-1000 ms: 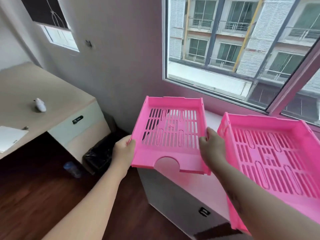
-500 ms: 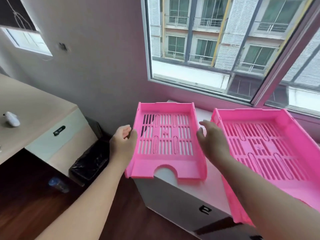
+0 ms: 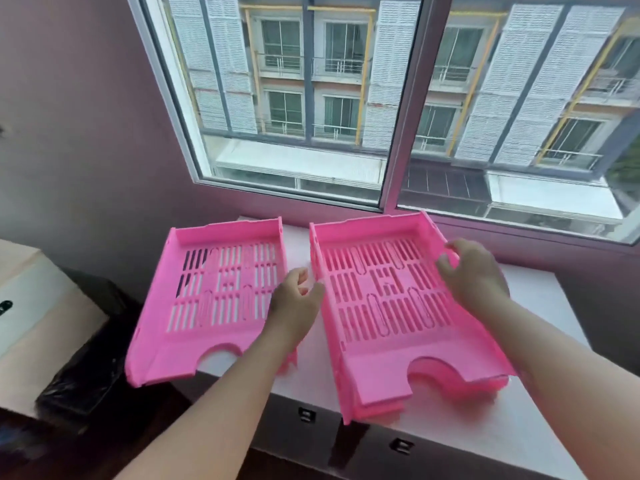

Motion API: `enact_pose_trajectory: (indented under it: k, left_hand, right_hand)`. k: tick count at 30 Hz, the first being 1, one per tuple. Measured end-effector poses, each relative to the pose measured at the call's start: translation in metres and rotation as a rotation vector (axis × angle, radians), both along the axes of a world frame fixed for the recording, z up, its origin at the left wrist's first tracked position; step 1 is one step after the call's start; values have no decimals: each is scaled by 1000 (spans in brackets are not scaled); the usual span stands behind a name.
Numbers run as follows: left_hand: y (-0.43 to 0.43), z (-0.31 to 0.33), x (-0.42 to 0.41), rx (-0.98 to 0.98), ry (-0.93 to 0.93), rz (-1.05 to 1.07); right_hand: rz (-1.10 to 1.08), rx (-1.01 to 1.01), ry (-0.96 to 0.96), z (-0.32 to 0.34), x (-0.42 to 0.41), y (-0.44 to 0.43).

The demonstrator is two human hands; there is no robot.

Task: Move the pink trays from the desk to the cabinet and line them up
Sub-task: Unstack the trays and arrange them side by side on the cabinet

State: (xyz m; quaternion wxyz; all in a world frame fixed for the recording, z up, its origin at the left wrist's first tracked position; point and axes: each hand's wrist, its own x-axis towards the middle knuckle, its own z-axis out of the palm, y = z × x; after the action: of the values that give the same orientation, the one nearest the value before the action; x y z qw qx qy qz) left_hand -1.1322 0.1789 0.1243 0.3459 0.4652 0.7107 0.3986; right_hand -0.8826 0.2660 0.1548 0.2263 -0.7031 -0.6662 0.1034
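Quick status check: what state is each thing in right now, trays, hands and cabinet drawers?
Left slotted pink plastic tray: flat on the white cabinet top, empty, overhanging its left edge.
Right slotted pink plastic tray: on the cabinet, empty.
Left hand: open, between the trays.
Right hand: open, at the right tray's far wall.
Cabinet drawers: closed.

Soft window (image 3: 294, 98) daylight, slight motion blur, wide-angle bowing

I have one view only, worn on the head, looking forward and steeply down over the near edge of the white cabinet (image 3: 540, 420) toward the window (image 3: 398, 109) behind its far edge; it sits close, both forearms entering from the bottom of the frame
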Motion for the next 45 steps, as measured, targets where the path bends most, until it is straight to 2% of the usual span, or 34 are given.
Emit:
enact_pose_trajectory:
  k: [4,6,12,17,22,29,35,45]
  left_hand:
    - [-3,-11,40,-116,-26,-5]
    - [1,-15,44,-149,-1,19]
    - [9,-5,42,-144,73,9]
    - [26,-12,22,-158,92,-108]
    - [49,-18,0,-150,171,-230]
    - [66,-10,-11,-59,251,-352]
    - [71,4,39,-5,191,-433]
    - [70,12,172,0,200,-541]
  right_hand:
    - [15,-226,12,-22,42,-8]
    - [39,-275,16,-31,49,-12]
    - [7,-270,54,-38,51,-17]
    - [-43,-252,111,-41,46,-39]
    - [-188,-252,163,-43,27,-64]
    - [-296,-221,268,-36,14,-82]
    - [-396,-154,263,-15,53,-101]
    - [-477,-112,331,-13,183,-121]
